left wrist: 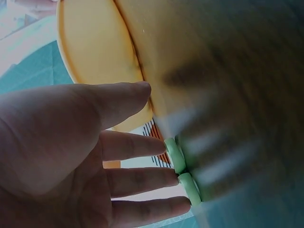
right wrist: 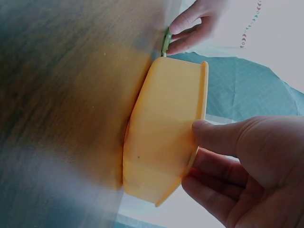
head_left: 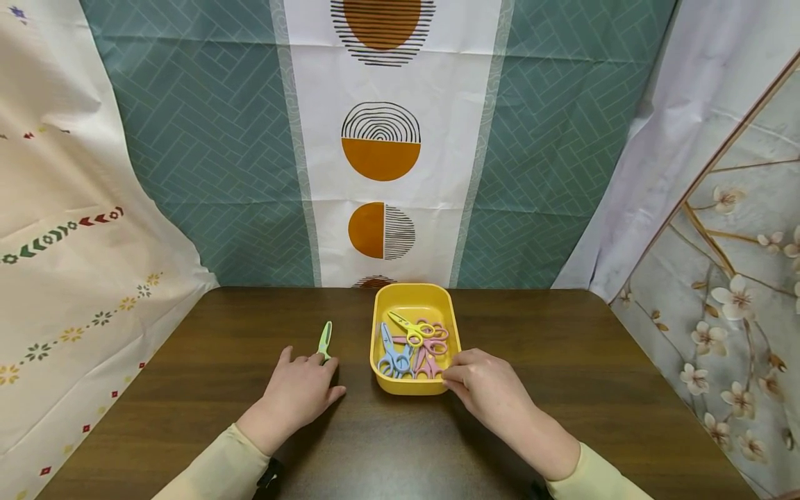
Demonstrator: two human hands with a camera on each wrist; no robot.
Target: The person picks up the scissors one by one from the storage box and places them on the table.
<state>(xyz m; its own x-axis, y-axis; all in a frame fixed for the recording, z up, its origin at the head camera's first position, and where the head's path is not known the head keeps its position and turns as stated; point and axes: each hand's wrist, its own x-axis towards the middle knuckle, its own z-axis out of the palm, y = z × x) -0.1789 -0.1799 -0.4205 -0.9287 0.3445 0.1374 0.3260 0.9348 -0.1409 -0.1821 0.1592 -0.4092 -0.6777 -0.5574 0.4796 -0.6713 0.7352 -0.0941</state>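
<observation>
A pair of green scissors (head_left: 325, 340) lies on the table left of a yellow bin (head_left: 415, 387), blade pointing away from me. My left hand (head_left: 296, 390) rests over the handle end, which it mostly hides in the head view. In the left wrist view its fingers are nearly straight, and their tips touch the green handle loops (left wrist: 175, 156). At the bin's near right corner, my right hand (head_left: 489, 383) pinches the rim between thumb and fingers. Inside the bin lie yellow scissors (head_left: 414, 329), pink scissors (head_left: 431, 364) and blue scissors (head_left: 389, 351), partly overlapping.
The dark wooden table (head_left: 250, 333) ends at a hanging green and white cloth (head_left: 212, 139) just behind the bin. Patterned cloths also hang along the left side (head_left: 50, 292) and the right side (head_left: 737, 347).
</observation>
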